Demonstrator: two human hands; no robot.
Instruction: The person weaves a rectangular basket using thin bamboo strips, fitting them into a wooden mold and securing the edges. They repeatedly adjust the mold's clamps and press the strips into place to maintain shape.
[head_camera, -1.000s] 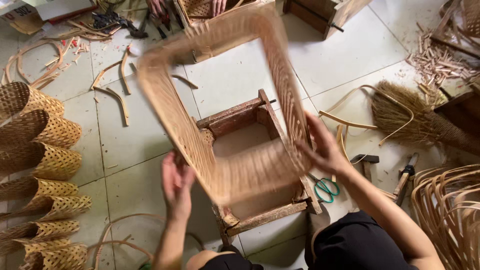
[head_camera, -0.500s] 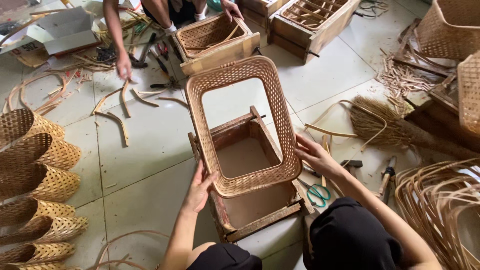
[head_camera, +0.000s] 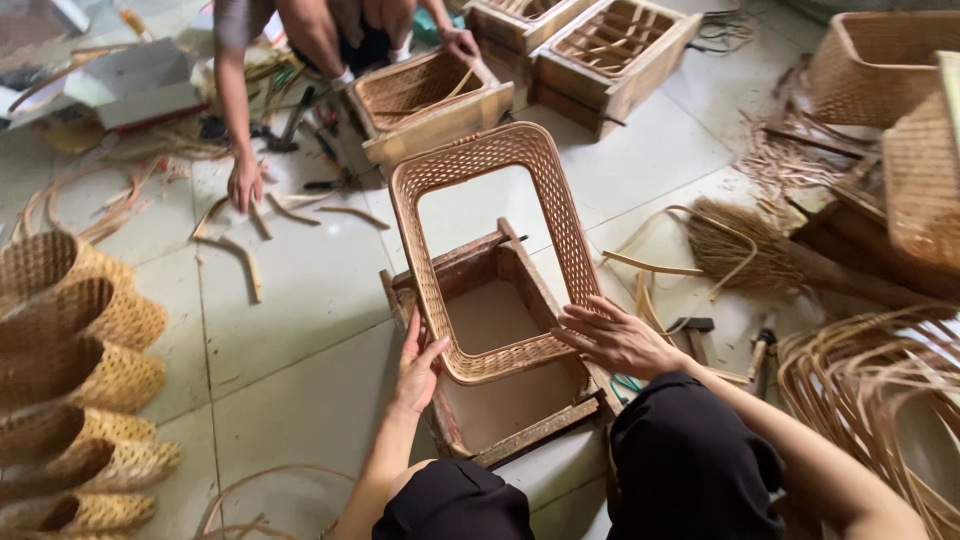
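I hold a bottomless woven rattan frame (head_camera: 560, 215), rectangular with rounded corners, tilted over a wooden box mould (head_camera: 520, 395) on the tiled floor. My left hand (head_camera: 418, 362) grips the frame's near left corner. My right hand (head_camera: 612, 338) lies with spread fingers on its near right side. The frame's near end rests down inside the mould and its far end rises above the mould's back edge.
Another person (head_camera: 300, 40) crouches across from me, one hand (head_camera: 243, 182) on the floor, beside a wooden mould holding a basket (head_camera: 432, 100). Stacked woven frames (head_camera: 70, 370) are at left; a broom (head_camera: 760, 250), a hammer (head_camera: 690, 328), rattan coils (head_camera: 870, 390) and baskets (head_camera: 880, 60) at right.
The frame has come down from high in front of me and its near end has sunk into the mould. Both my hands slid to its near corners. The view tilted up, showing the other person.
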